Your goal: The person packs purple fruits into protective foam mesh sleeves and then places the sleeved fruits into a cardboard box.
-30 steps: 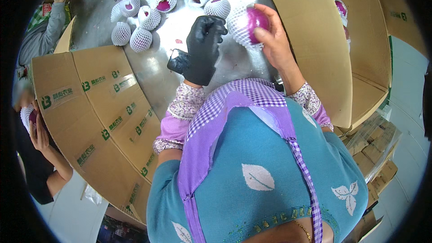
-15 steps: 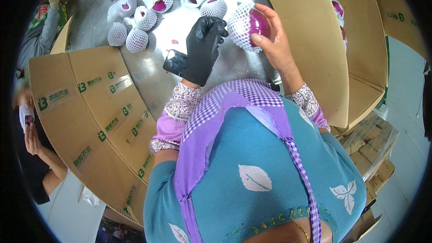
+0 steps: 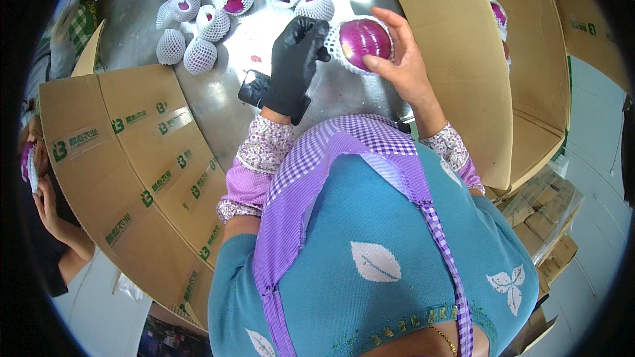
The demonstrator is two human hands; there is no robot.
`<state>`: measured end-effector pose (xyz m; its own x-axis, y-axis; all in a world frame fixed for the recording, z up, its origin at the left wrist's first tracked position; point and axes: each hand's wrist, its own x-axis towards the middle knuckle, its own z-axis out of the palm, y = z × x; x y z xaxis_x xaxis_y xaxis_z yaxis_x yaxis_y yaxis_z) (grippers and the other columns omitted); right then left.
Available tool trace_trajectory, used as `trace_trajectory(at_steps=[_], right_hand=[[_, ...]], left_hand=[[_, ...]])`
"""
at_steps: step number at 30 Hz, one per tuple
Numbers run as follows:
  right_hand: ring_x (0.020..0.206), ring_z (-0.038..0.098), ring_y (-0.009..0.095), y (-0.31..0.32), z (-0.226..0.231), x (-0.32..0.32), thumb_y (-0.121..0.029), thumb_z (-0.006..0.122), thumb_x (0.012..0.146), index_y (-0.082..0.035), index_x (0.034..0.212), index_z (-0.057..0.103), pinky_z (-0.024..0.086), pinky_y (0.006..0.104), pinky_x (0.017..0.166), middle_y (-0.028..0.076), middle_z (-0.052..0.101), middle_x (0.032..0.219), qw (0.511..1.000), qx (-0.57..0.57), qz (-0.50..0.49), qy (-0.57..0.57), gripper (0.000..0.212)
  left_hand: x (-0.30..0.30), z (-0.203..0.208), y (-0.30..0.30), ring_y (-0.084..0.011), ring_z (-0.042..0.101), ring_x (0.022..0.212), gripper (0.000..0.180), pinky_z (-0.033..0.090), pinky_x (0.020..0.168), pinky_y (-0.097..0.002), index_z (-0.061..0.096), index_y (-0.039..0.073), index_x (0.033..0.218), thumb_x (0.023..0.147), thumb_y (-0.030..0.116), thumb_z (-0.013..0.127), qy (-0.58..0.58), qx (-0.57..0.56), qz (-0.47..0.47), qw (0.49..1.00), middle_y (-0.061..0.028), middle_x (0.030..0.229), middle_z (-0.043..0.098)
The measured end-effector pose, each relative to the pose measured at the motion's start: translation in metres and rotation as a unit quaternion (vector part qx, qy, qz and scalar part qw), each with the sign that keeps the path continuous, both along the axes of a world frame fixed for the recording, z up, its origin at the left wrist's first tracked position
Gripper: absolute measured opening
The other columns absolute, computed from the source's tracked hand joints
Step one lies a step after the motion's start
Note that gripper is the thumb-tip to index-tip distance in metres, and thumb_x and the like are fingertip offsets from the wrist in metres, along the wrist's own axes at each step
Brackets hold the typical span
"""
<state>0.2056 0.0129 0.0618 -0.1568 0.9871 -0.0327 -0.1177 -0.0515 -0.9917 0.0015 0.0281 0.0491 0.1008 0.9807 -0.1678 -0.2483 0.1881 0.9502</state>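
Observation:
A glossy purple onion (image 3: 364,41) rests in my bare right hand (image 3: 405,59), fingers over its far right side and thumb across the near side. A white foam net sleeve (image 3: 334,41) is around its edge, leaving most of the upper face bare, with a pale spot at the left. My left hand (image 3: 296,53), in a black glove, is closed with curled fingers at the sleeve's left edge, seemingly pinching it. Several more onions in foam nets (image 3: 213,23) lie on the metal table (image 3: 258,43) to the far left.
A black phone-like object (image 3: 254,88) lies beside my left wrist. An open cardboard box (image 3: 456,59) stands at the right, with netted onions (image 3: 497,16) inside. Another box's cardboard flaps (image 3: 132,152) spread at the left. A co-worker's hand (image 3: 46,201) holds a netted onion at the far left.
The onion has turned in my right hand, so its bare purple face now points up and the net sits lower around it. My gloved left hand has shifted slightly up and left.

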Motion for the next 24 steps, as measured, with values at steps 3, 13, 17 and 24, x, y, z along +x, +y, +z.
trace_trajectory(at_steps=[3, 13, 17, 24], right_hand=[[0.128, 0.053, 0.026, 0.002, -0.013, 0.008, -0.022, 0.075, 0.083, -0.005, 0.145, 0.042, 0.044, 0.0421, 0.111, 0.014, 0.049, 0.139, 0.964, -0.132, 0.054, 0.225, 0.072], [0.133, 0.051, 0.030, 0.000, -0.018, 0.015, -0.032, 0.078, 0.078, -0.001, 0.152, 0.032, 0.041, 0.0456, 0.113, 0.018, 0.048, 0.144, 0.894, -0.219, 0.102, 0.378, 0.092], [0.130, 0.052, 0.026, 0.003, -0.006, 0.009, -0.023, 0.080, 0.078, -0.003, 0.152, 0.035, 0.043, 0.0419, 0.112, 0.015, 0.050, 0.141, 0.955, -0.161, 0.126, 0.216, 0.089], [0.126, 0.047, 0.028, 0.002, 0.019, -0.002, -0.022, 0.085, 0.070, -0.014, 0.150, 0.042, 0.039, 0.0396, 0.111, 0.014, 0.046, 0.125, 0.981, 0.076, 0.076, -0.163, 0.092]], left_hand=[[-0.006, -0.017, -0.007, -0.0115, 0.061, 0.069, 0.024, 0.050, 0.062, -0.0231, 0.064, 0.000, 0.113, 0.104, 0.019, 0.053, -0.048, 0.095, -0.007, 0.994, -0.0051, 0.094, 0.066], [-0.017, -0.046, -0.014, -0.0204, 0.060, 0.119, 0.040, 0.051, 0.101, -0.0342, 0.045, 0.000, 0.136, 0.098, 0.003, 0.057, -0.238, 0.050, -0.064, 0.968, -0.0123, 0.130, 0.061], [-0.020, -0.039, -0.011, -0.0179, 0.064, 0.107, 0.034, 0.054, 0.089, -0.0291, 0.054, -0.001, 0.131, 0.100, 0.013, 0.055, 0.044, 0.219, -0.039, 0.974, -0.0106, 0.122, 0.064], [-0.002, 0.031, -0.014, -0.0140, 0.062, 0.078, 0.024, 0.050, 0.066, -0.0269, 0.063, 0.000, 0.112, 0.090, 0.009, 0.067, 0.072, 0.102, -0.062, 0.990, -0.0074, 0.099, 0.065]])
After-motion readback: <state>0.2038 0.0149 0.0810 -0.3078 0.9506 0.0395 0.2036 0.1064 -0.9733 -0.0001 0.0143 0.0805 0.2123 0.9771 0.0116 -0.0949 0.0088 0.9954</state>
